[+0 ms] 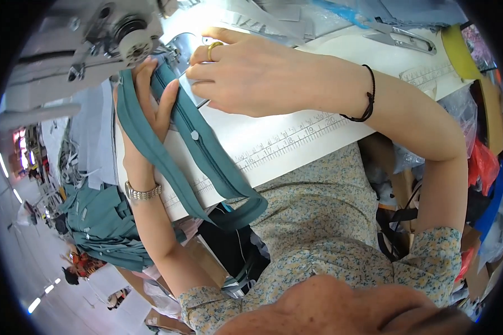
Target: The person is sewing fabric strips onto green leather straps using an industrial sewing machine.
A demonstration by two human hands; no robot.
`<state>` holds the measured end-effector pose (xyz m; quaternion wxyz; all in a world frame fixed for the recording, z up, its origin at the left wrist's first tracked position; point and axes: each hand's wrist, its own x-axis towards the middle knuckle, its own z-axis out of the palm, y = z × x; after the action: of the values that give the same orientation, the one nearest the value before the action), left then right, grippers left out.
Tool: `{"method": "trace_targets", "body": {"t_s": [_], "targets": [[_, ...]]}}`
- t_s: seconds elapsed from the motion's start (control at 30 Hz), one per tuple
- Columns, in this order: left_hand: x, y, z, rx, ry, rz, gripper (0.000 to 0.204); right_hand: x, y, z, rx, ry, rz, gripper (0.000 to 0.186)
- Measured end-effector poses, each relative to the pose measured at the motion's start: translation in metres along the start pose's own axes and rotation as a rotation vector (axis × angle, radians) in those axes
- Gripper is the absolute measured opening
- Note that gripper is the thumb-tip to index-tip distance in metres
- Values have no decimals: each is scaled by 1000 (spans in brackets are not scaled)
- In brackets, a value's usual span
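The upper left of the frame is blocked by the sewing machine (95, 39). Open room is left on the white table (296, 139) across the centre, along its printed ruler. At upper right, passage is narrowed by scissors (402, 38) and a yellow tape roll (457, 47).

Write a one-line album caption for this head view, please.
At a sewing machine, the left hand holds a teal zipper strip while the right hand guides it.
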<state>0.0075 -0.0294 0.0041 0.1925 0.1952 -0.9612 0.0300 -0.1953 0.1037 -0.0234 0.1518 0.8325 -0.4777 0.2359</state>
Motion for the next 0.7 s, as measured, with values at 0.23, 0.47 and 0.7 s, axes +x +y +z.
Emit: {"method": "trace_targets", "body": {"t_s": [0.23, 0.47, 0.7], "targets": [[-17, 28, -9, -174, 83, 39, 23, -5, 9, -12, -28, 38, -80, 14], [-13, 31, -15, -237, 30, 73, 27, -2, 11, -12, 119, 107, -54, 19], [-5, -8, -6, 74, 120, 208, 35, 1, 14, -15, 156, -12, -48, 24]]}}
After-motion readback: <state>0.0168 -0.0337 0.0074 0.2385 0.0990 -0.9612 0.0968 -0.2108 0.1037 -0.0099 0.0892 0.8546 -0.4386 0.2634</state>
